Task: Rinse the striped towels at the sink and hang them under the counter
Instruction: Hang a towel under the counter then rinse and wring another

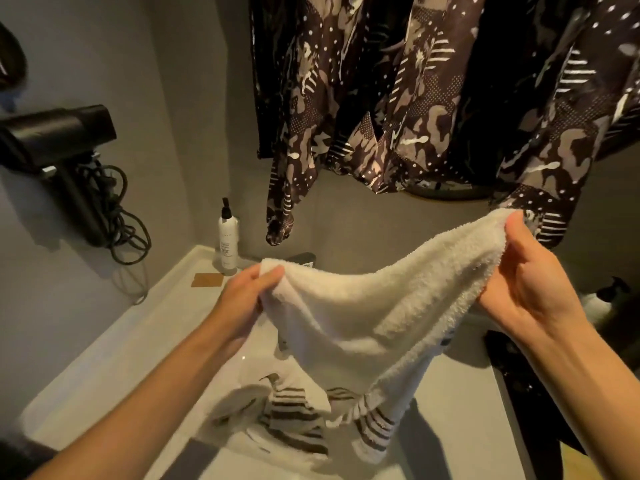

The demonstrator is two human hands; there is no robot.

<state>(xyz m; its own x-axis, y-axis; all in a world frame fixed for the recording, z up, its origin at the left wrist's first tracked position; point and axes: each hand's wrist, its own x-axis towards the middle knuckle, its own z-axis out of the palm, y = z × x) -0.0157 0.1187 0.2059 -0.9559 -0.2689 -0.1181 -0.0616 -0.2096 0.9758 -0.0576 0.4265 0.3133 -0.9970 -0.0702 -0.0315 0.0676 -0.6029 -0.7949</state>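
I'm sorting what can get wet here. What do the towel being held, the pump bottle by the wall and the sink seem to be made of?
Towel: looped terry cloth, probably cotton; fuzzy pile, brown stripes at its lower end.
Pump bottle: looks like smooth white plastic with a black pump; slight sheen, small print.
Sink: glossy white, ceramic or a solid-surface resin; which one cannot be told.

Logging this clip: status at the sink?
Left hand and right hand hold towel stretched over sink. Second towel in basin. Nothing blocking.
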